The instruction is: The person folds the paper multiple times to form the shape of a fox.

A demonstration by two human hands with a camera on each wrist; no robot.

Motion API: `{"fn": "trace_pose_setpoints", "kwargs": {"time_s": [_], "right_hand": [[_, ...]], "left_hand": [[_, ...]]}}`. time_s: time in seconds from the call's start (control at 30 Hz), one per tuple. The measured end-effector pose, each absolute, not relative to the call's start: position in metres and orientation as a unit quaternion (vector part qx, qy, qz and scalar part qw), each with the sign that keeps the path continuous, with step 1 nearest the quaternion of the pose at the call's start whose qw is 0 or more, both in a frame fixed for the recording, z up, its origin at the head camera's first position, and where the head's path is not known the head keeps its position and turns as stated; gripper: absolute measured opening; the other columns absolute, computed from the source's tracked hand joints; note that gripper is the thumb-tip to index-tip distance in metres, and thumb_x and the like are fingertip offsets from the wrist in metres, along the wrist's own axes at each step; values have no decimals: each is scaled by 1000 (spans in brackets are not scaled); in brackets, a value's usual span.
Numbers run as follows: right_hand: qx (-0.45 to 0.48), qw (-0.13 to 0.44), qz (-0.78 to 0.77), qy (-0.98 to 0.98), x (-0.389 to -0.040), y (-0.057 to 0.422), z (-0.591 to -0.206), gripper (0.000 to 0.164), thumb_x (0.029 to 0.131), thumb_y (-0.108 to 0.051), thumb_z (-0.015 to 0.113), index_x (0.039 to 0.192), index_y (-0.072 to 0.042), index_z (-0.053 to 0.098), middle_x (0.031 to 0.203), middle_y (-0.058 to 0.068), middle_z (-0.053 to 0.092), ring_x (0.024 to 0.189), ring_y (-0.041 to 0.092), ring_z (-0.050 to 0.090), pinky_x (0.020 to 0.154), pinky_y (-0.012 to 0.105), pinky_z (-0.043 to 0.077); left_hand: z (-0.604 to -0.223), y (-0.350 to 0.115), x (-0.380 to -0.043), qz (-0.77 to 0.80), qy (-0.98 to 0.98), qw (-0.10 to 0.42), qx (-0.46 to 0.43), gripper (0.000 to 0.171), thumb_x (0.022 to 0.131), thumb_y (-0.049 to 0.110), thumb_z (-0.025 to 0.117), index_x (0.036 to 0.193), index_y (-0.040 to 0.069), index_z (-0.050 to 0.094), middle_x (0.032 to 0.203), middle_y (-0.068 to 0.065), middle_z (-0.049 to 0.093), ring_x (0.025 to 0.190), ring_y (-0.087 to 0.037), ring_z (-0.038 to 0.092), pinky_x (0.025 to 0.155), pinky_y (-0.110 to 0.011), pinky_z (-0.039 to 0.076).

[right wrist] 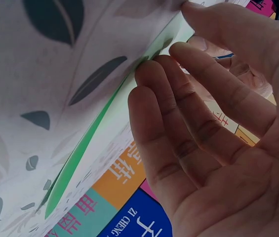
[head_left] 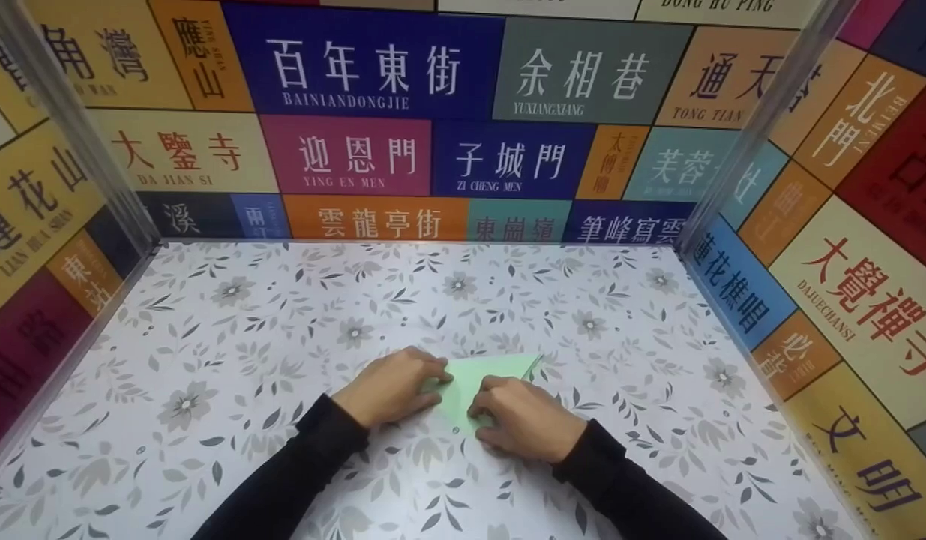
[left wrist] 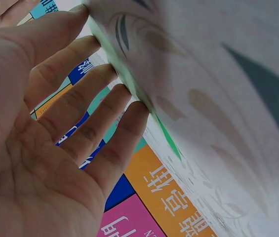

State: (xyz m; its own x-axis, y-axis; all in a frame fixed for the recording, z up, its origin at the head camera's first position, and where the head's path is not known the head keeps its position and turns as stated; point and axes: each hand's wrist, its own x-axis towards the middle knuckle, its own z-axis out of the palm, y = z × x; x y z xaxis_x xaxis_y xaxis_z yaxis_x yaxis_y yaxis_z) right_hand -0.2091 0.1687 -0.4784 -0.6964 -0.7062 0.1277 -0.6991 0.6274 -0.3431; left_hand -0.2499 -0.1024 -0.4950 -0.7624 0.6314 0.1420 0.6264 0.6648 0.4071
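A light green sheet of paper [head_left: 486, 366], folded to a roughly triangular shape, lies on the patterned tabletop between my hands. The left hand [head_left: 394, 386] rests at its left edge; in the left wrist view the spread fingertips press down along the paper [left wrist: 168, 137]. Over the lower right part, my right hand [head_left: 526, 418] touches the sheet with its fingertips. Its fingers look gently bent in the right wrist view, where a green edge of the paper [right wrist: 82, 155] stands slightly off the surface. The hands hide part of the sheet's outline.
The white tabletop [head_left: 298, 300] carries grey flowers and leaves. Behind it rises a wall of coloured panels [head_left: 358, 157] with Chinese lettering. Similar side walls [head_left: 837, 300] border the table at left and right, with clear strips at the corners.
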Motion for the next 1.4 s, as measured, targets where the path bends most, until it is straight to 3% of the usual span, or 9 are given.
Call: {"fn": "trace_pose_setpoints", "kwargs": {"time_s": [0.37,0.7,0.9,1.2,1.4], "right_hand": [[-385,-7,-182,905,-210,166,-481,25,89,0,88,111,-11,90,107,2,78,94,17,78,84,33,70],[-387,-59,-140,909,-211,167,-485,22,88,-5,92,108,-14,88,102,1,76,93,18,73,76,34,66],[-379,-95,-145,909,-213,167,-484,20,90,-6,90,108,-14,89,101,1,78,91,20,75,77,36,69],[-398,-73,-222,887,-217,167,-480,19,95,1,87,112,-7,87,107,6,81,96,21,82,88,31,72],[-408,-60,-255,874,-220,168,-478,25,91,2,92,114,-3,85,109,10,82,96,21,81,88,28,72]], "left_hand": [[-494,-102,-250,223,912,6,343,31,103,19,87,133,12,86,152,-14,79,140,-37,75,123,-57,61],[-495,-103,-249,214,912,-10,350,32,100,16,89,132,12,87,147,-13,82,135,-36,77,118,-55,64],[-495,-102,-250,218,912,-1,347,32,102,19,88,133,13,87,151,-13,80,138,-36,76,121,-55,63],[-495,-103,-250,222,911,5,347,33,102,19,88,134,12,86,153,-14,79,139,-37,76,121,-56,62],[-495,-103,-250,220,912,7,346,33,102,20,88,134,12,86,152,-14,79,139,-37,76,121,-57,63]]}}
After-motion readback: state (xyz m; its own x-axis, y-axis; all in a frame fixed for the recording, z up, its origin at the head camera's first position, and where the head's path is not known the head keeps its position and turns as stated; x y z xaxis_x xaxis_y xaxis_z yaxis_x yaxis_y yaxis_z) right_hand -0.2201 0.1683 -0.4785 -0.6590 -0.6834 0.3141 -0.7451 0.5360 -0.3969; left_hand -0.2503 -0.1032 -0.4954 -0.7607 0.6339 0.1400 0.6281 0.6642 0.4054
